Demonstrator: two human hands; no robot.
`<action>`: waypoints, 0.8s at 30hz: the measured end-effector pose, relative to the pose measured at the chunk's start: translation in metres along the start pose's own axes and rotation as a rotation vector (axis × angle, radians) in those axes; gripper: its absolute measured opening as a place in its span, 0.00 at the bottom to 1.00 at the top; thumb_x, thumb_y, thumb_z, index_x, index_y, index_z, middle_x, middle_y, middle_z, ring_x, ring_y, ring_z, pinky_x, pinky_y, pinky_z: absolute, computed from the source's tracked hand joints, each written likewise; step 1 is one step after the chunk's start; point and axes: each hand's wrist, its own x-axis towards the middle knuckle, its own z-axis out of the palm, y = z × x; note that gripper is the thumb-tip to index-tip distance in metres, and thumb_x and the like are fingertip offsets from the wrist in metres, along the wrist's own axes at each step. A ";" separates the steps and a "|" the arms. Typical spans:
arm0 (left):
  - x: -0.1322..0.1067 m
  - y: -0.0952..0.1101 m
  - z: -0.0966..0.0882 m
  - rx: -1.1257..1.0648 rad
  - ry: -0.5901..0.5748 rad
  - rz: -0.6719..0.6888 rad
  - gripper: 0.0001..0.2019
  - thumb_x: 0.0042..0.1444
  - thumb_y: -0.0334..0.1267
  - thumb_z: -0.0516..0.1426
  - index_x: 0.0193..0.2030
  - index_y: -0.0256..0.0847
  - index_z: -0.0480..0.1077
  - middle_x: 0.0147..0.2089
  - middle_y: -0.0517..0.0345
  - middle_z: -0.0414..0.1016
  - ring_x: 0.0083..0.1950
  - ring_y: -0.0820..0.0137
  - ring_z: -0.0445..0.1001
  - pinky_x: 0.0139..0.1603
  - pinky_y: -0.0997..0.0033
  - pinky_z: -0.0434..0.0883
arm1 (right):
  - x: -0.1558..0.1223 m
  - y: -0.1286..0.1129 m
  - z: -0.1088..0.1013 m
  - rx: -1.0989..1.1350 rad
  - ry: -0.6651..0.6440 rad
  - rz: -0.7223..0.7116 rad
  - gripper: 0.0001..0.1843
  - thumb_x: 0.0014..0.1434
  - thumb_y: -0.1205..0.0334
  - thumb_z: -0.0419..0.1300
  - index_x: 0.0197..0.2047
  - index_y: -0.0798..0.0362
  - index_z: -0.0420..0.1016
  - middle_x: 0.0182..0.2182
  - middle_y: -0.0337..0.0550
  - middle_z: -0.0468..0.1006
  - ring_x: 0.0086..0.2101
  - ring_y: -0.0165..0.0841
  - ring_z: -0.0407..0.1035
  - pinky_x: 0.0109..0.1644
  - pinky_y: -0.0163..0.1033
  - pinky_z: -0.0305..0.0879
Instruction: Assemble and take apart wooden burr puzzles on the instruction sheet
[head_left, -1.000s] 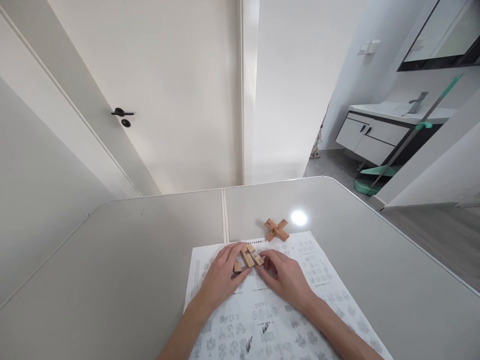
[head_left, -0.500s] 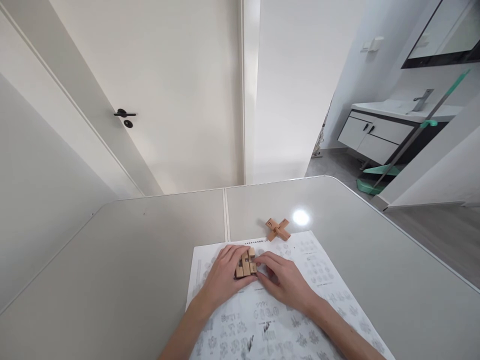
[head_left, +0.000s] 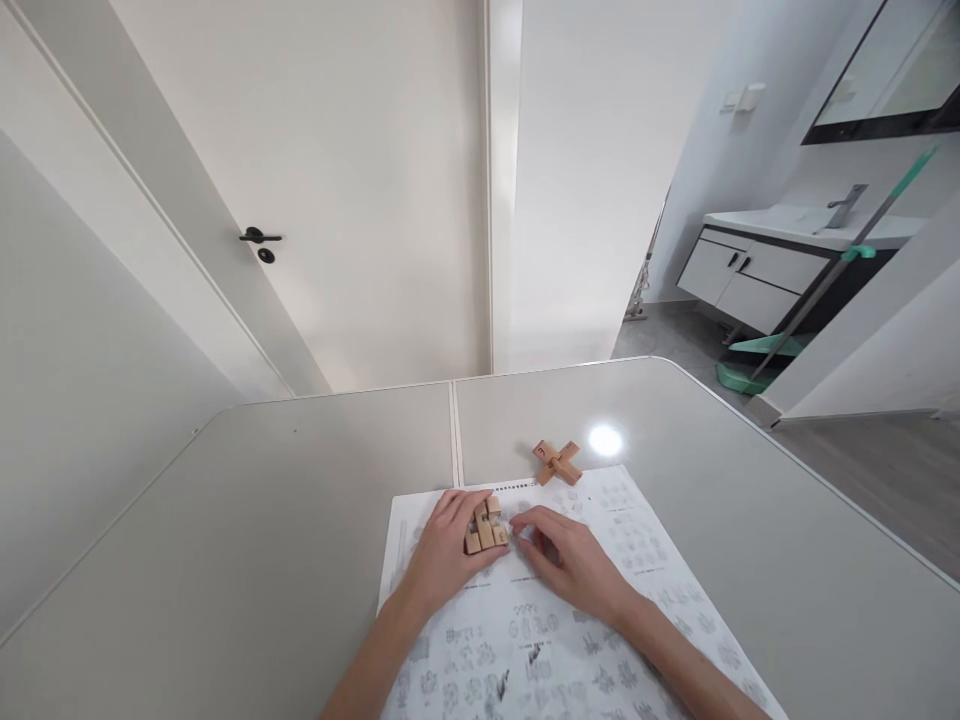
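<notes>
Several small wooden puzzle bars (head_left: 485, 525) lie side by side in a tight bundle on a printed instruction sheet (head_left: 540, 630). My left hand (head_left: 444, 560) curls round the bundle's left side, thumb and fingers pressed against it. Just to the right of the bundle rests my right hand (head_left: 574, 565), its fingertips bent down onto the paper close to the wood. A cross-shaped assembly of wooden pieces (head_left: 556, 463) sits beyond the sheet's far edge, apart from both hands.
The sheet lies on a grey table (head_left: 247, 540) with a seam down its middle and a rounded far right corner. Behind it stand a white door with a black handle (head_left: 259, 238), and to the right a bathroom vanity (head_left: 757, 270) and a green mop (head_left: 750, 370).
The loose bars that lay spread between my hands have been pushed together into one bundle. My right hand has drawn slightly away from it.
</notes>
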 end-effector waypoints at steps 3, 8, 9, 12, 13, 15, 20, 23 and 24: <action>-0.001 -0.008 -0.004 0.018 0.049 -0.057 0.31 0.56 0.40 0.70 0.64 0.54 0.65 0.59 0.56 0.74 0.62 0.56 0.70 0.61 0.54 0.73 | 0.001 0.003 0.001 0.033 0.043 0.057 0.10 0.72 0.59 0.52 0.49 0.46 0.75 0.39 0.42 0.80 0.30 0.35 0.70 0.33 0.39 0.66; -0.001 -0.015 -0.007 0.032 0.102 -0.097 0.29 0.55 0.41 0.70 0.62 0.52 0.67 0.57 0.56 0.74 0.62 0.56 0.71 0.60 0.55 0.73 | 0.004 0.004 0.000 0.042 0.081 0.107 0.14 0.72 0.54 0.52 0.47 0.49 0.77 0.33 0.43 0.79 0.28 0.35 0.69 0.31 0.39 0.64; -0.001 -0.016 -0.008 0.032 0.105 -0.092 0.29 0.55 0.41 0.70 0.62 0.52 0.67 0.57 0.56 0.74 0.61 0.56 0.72 0.60 0.55 0.73 | 0.004 0.004 0.000 0.042 0.081 0.110 0.14 0.73 0.54 0.51 0.46 0.49 0.77 0.33 0.43 0.79 0.28 0.36 0.69 0.31 0.39 0.64; 0.000 -0.018 -0.012 0.037 0.118 -0.090 0.28 0.56 0.41 0.69 0.62 0.51 0.67 0.57 0.54 0.75 0.60 0.56 0.72 0.59 0.53 0.74 | 0.005 0.003 0.000 0.049 0.074 0.117 0.14 0.72 0.54 0.51 0.45 0.49 0.77 0.33 0.43 0.79 0.29 0.36 0.69 0.32 0.40 0.65; 0.000 -0.020 -0.015 0.046 0.125 -0.098 0.27 0.56 0.41 0.69 0.62 0.50 0.67 0.57 0.54 0.75 0.60 0.55 0.72 0.59 0.52 0.74 | 0.006 0.003 0.000 0.052 0.074 0.119 0.14 0.72 0.54 0.51 0.45 0.49 0.77 0.33 0.43 0.79 0.29 0.36 0.69 0.32 0.40 0.65; -0.001 -0.026 -0.024 0.071 0.151 -0.126 0.27 0.57 0.41 0.68 0.62 0.50 0.68 0.57 0.53 0.75 0.61 0.55 0.72 0.59 0.51 0.73 | 0.006 0.004 0.000 0.058 0.078 0.123 0.14 0.72 0.54 0.51 0.45 0.48 0.77 0.33 0.43 0.79 0.29 0.36 0.69 0.32 0.40 0.66; -0.011 -0.051 -0.052 0.124 0.189 -0.174 0.25 0.59 0.44 0.66 0.61 0.51 0.68 0.57 0.52 0.76 0.58 0.55 0.74 0.55 0.51 0.76 | 0.007 0.007 0.002 0.087 0.080 0.134 0.15 0.72 0.53 0.51 0.45 0.49 0.78 0.32 0.43 0.78 0.29 0.36 0.69 0.32 0.40 0.66; -0.014 -0.060 -0.062 0.189 0.199 -0.155 0.24 0.59 0.44 0.65 0.60 0.50 0.68 0.56 0.52 0.77 0.57 0.54 0.74 0.55 0.49 0.76 | 0.007 0.009 0.003 0.101 0.066 0.155 0.15 0.72 0.53 0.51 0.46 0.48 0.78 0.33 0.43 0.78 0.29 0.36 0.68 0.32 0.40 0.65; -0.014 -0.061 -0.063 0.225 0.207 -0.159 0.23 0.58 0.44 0.64 0.60 0.50 0.68 0.56 0.52 0.77 0.57 0.53 0.74 0.56 0.48 0.75 | 0.007 0.009 0.003 0.105 0.064 0.164 0.15 0.72 0.53 0.51 0.45 0.48 0.78 0.32 0.43 0.78 0.29 0.36 0.67 0.32 0.40 0.64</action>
